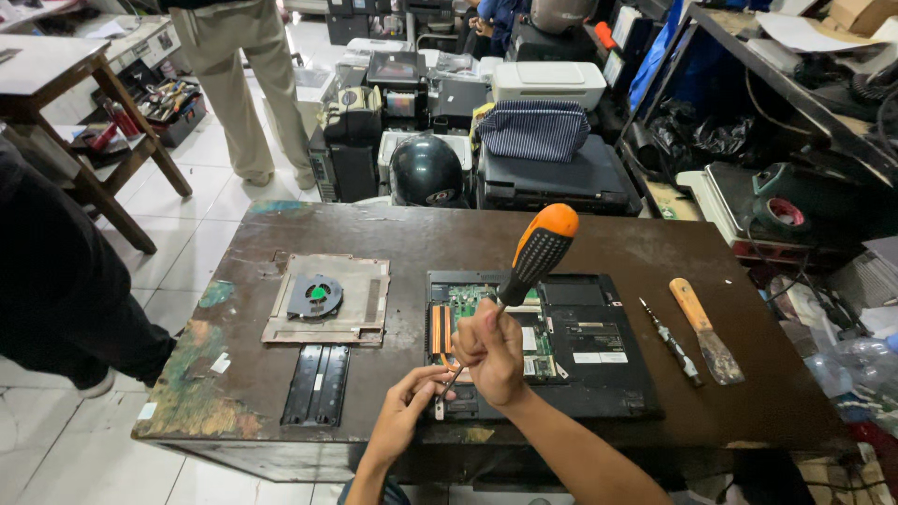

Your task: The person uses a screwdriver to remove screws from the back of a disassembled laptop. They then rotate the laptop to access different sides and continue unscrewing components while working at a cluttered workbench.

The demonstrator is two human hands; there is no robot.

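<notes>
My right hand grips a screwdriver with an orange and black handle, its shaft angled down toward the near left corner of an opened black laptop base. The green circuit board and copper heat pipes show inside. Close beside the shaft, my left hand pinches at the screwdriver tip, where a small silver part sits. Whether those fingers hold that part is unclear.
On the brown worn table lie a metal plate with a fan, a black cover strip, a small screwdriver and a wooden-handled scraper. A dark helmet, printers and electronics crowd behind. A person stands at the back left.
</notes>
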